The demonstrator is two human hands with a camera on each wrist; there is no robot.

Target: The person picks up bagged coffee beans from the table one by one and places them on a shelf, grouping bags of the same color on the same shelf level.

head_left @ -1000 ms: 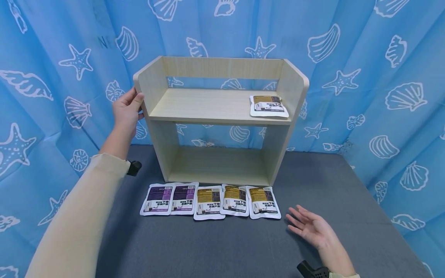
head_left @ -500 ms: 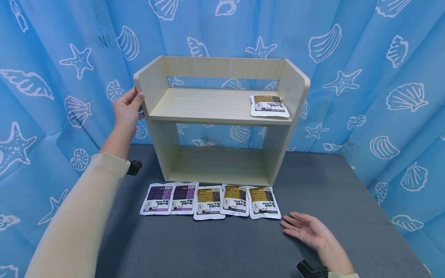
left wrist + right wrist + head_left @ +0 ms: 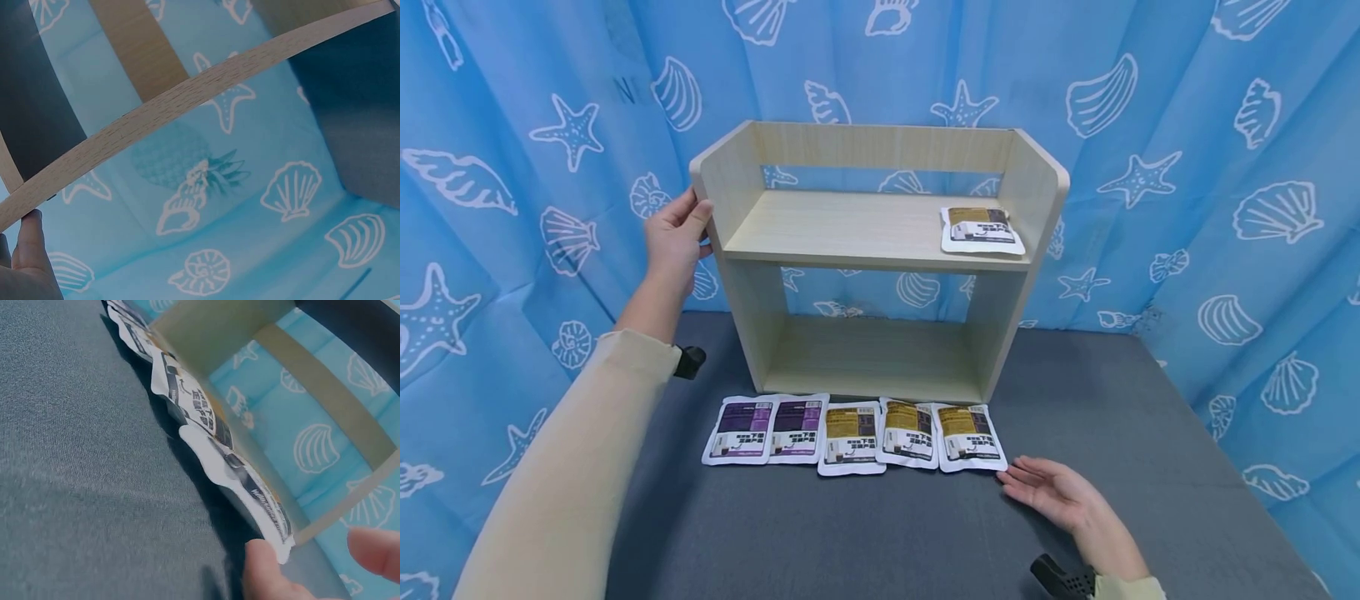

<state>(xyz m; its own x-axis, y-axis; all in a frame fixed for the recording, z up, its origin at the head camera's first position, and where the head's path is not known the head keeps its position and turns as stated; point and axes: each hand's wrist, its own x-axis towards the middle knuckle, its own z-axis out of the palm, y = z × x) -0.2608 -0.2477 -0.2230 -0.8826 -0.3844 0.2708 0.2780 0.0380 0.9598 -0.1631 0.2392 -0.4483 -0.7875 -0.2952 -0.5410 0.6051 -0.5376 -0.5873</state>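
On and before one shelf (image 3: 842, 225), six pouches (image 3: 850, 433); left hand (image 3: 674, 235) round its side (image 3: 733, 187), right hand (image 3: 1051, 495) relaxed.

1. A long, plain, cream-coloured left sleeve (image 3: 572, 467) is worn.
2. Only the end of the right sleeve (image 3: 1127, 588) is shown, and cream is seen there too.
3. A small black left gadget (image 3: 689, 363) is worn near the left hand (image 3: 673, 237).
4. A black right gadget (image 3: 1060, 578), marked with tiny dots, is worn near the right hand (image 3: 1052, 496).
5. Both hands are seen bare.
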